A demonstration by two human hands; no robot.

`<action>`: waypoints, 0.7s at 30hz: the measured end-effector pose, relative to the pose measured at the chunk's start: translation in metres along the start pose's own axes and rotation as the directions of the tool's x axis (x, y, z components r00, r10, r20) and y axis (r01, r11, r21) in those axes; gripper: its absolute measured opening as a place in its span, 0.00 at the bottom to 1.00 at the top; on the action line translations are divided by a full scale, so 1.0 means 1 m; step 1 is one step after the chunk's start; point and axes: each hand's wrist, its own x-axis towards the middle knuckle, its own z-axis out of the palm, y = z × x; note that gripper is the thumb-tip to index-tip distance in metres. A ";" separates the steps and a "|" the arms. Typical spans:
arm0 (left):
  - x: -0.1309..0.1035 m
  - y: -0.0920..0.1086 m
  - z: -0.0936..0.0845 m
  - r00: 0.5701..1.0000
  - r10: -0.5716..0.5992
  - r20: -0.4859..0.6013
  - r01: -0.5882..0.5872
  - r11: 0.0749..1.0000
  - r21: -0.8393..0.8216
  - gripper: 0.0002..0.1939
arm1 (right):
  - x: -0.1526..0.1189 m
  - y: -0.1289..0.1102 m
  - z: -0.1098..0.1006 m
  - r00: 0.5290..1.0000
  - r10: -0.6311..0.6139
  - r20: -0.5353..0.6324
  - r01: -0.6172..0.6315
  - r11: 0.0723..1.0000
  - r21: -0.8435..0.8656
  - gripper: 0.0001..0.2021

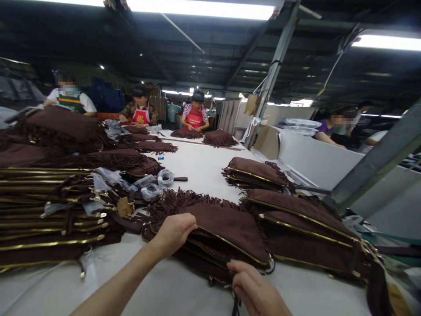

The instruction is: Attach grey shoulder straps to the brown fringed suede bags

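Observation:
A dark brown fringed bag (pixel 223 224) lies on the white table in front of me, its gold-zippered mouth gaping toward me. My left hand (pixel 176 232) is closed on the upper edge of that mouth, near the left end. At the lower edge, toward the right, my right hand (pixel 255 287) has its fingers curled against the bag. A thin dark strap hangs below these fingers, and what lies under them is partly hidden. Fringe spreads out along the bag's far side.
Stacked brown bags with gold zippers (pixel 49 210) fill the left side, with plastic-wrapped hardware (pixel 151 188) on top. More bags (pixel 302 224) lie close on the right. A slanted metal post (pixel 378 153) rises at the right edge. Several people work farther back.

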 end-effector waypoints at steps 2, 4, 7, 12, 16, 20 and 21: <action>0.007 0.005 -0.016 0.996 0.007 -0.084 -0.007 1.000 0.007 0.11 | 0.013 0.001 -0.008 0.997 0.018 0.078 -0.015 0.999 -0.040 0.12; 0.011 0.008 -0.033 0.991 0.016 -0.136 -0.013 1.000 0.022 0.12 | 0.026 -0.001 -0.018 0.982 0.090 0.167 -0.087 0.996 -0.027 0.12; 0.007 0.016 -0.046 0.977 0.063 -0.205 -0.039 0.992 0.121 0.13 | 0.043 -0.005 -0.033 0.949 0.217 0.231 -0.231 0.972 0.038 0.13; -0.009 0.051 -0.016 0.967 0.247 -0.057 -0.239 0.964 0.115 0.11 | 0.061 -0.009 -0.051 0.925 0.263 0.273 -0.322 0.926 0.196 0.17; 0.009 0.064 0.026 0.957 0.155 0.247 -0.128 0.984 -0.121 0.14 | 0.066 0.002 -0.057 0.897 0.301 0.323 -0.402 0.859 0.317 0.19; 0.043 0.052 0.047 0.935 -0.037 0.353 0.144 0.948 -0.282 0.24 | 0.068 0.015 -0.060 0.831 0.392 0.395 -0.554 0.655 0.514 0.19; 0.049 0.049 0.050 0.928 -0.028 0.370 0.147 0.943 -0.297 0.24 | 0.067 0.017 -0.060 0.820 0.408 0.402 -0.572 0.606 0.552 0.19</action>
